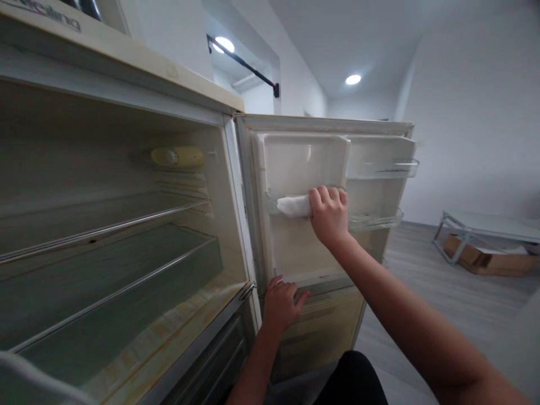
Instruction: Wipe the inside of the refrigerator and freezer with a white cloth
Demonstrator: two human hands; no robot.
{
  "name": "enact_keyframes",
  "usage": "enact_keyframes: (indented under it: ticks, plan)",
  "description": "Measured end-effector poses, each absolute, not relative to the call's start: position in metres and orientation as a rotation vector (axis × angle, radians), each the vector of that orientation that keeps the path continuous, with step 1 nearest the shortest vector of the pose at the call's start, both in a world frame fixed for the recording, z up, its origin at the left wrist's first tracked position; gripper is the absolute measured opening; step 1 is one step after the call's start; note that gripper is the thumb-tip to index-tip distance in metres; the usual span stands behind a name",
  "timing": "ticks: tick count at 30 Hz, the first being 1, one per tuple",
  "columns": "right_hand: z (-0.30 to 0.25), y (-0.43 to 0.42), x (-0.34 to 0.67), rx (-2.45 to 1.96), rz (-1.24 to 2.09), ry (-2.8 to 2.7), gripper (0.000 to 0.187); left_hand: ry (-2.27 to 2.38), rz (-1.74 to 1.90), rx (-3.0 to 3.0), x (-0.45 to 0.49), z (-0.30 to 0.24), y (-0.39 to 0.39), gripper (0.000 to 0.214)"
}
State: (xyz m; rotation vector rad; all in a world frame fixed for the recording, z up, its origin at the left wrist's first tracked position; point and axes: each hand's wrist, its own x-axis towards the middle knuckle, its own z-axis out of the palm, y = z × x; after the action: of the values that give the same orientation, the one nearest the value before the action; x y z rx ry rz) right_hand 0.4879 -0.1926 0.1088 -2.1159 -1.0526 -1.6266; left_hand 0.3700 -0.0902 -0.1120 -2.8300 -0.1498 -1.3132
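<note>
An old cream fridge stands open, its door (295,163) swung out in front of me. My right hand (329,215) is closed round a white cloth (294,205) and presses it on the rim of a clear door shelf (375,220). My left hand (282,304) grips the bottom edge of the open door with curled fingers. The fridge's inside (109,236) has bare glass shelves and yellowed stains along its lower edge.
A second clear door shelf (388,167) sits higher on the door. A yellowed lamp housing (177,156) is on the fridge's back wall. At the far right, a low glass table (489,225) stands over a cardboard box (489,260) on grey floor.
</note>
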Motion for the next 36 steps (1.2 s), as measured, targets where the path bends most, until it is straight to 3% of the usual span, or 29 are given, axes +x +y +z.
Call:
enact_keyframes:
  ticks: [10, 17, 24, 28, 31, 33, 34, 36]
  plan:
    - [0.108, -0.165, 0.455, -2.029, -1.723, -1.182, 0.017, -0.062, -1.284, -2.839, 0.36, -0.112, -0.081, 0.036]
    - [0.11, -0.216, 0.473, -2.117, -1.712, -1.294, 0.025, 0.057, -1.27, -2.839, 0.342, -0.11, -0.07, 0.037]
    - [0.113, -0.269, 0.494, -1.906, -1.459, -1.658, 0.054, 0.084, -1.266, -2.926, 0.337, -0.112, -0.065, 0.036]
    - [0.078, -0.279, 0.463, -1.678, -1.169, -1.623, 0.061, 0.068, -1.49, -3.081, 0.326, -0.108, -0.077, 0.02]
    - [0.021, -0.27, 0.422, -1.52, -0.708, -1.47, 0.059, -0.019, -1.985, -3.068, 0.306, -0.091, -0.101, 0.043]
    - [-0.021, -0.259, 0.395, -1.444, -0.286, -1.28, 0.05, 0.09, -2.09, -3.152, 0.292, -0.074, -0.117, 0.054]
    - [-0.04, -0.253, 0.384, -1.392, -0.075, -1.147, 0.043, 0.127, -2.017, -3.259, 0.287, -0.066, -0.123, 0.054]
    - [-0.07, -0.244, 0.368, -1.267, 0.249, -0.865, 0.039, 0.113, -1.765, -3.475, 0.28, -0.054, -0.131, 0.035]
